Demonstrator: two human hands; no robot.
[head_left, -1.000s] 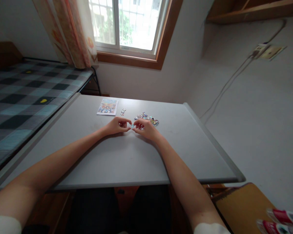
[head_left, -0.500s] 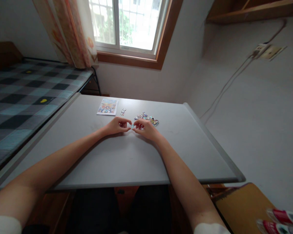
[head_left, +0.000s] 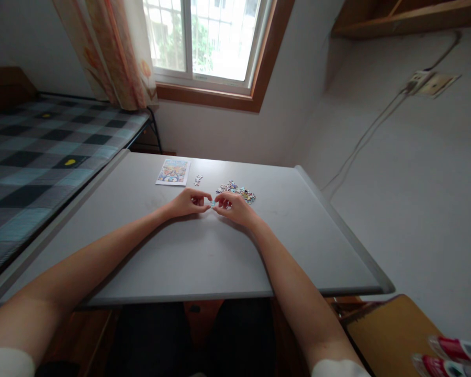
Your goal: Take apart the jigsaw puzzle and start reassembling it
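Observation:
Between the fingertips of both hands is a small light-blue jigsaw puzzle piece [head_left: 213, 204]; whether it is one piece or two joined, I cannot tell. My left hand [head_left: 188, 202] pinches its left side, and my right hand [head_left: 233, 207] pinches its right side. Both hands are low over the table's middle. A heap of loose jigsaw pieces [head_left: 241, 191] lies just behind my right hand, partly covered by it. A few pieces [head_left: 198, 180] sit apart, beyond my left hand. To their left lies a printed picture sheet [head_left: 173, 172], flat on the table.
The light grey table [head_left: 172, 262] has raised edges at its left and right ends. A bed with a checked cover [head_left: 82, 136] stands to the left. At the lower right is a wooden stool or chair [head_left: 392, 330] with red-labelled bottles [head_left: 451, 348]. A cable [head_left: 361, 141] hangs along the right wall.

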